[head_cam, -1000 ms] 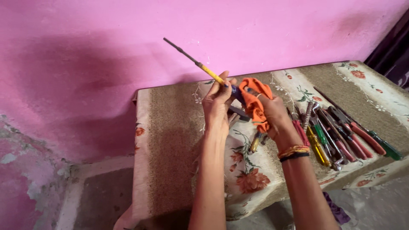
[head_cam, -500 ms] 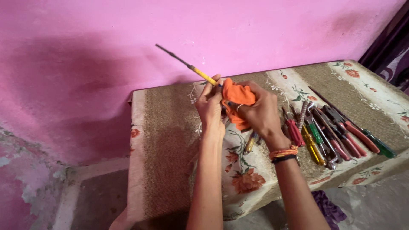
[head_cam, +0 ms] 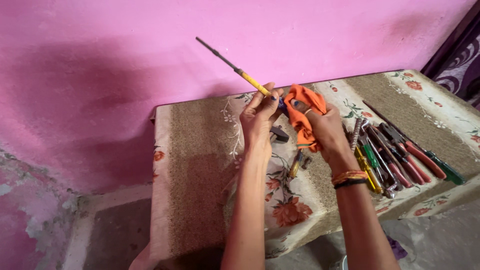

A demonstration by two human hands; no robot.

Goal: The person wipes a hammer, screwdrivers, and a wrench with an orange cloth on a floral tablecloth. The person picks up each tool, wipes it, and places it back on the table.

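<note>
My left hand (head_cam: 259, 120) holds a long screwdriver (head_cam: 235, 67) by its lower end; its yellow sleeve and dark metal shaft point up and to the left against the pink wall. My right hand (head_cam: 325, 127) grips a crumpled orange cloth (head_cam: 305, 112) pressed against the screwdriver's handle end, which the cloth and fingers mostly hide. Both hands are raised above the cloth-covered table (head_cam: 200, 165).
A row of several hand tools (head_cam: 395, 155), with red, green and yellow handles, lies on the table to the right. A small dark tool (head_cam: 279, 133) and another small tool (head_cam: 296, 164) lie below my hands. A pink wall (head_cam: 100, 75) stands behind, and a purple patterned curtain (head_cam: 460, 55) hangs at far right.
My right hand has closed the orange cloth tighter over the handle end. The screwdriver keeps the same tilt.
</note>
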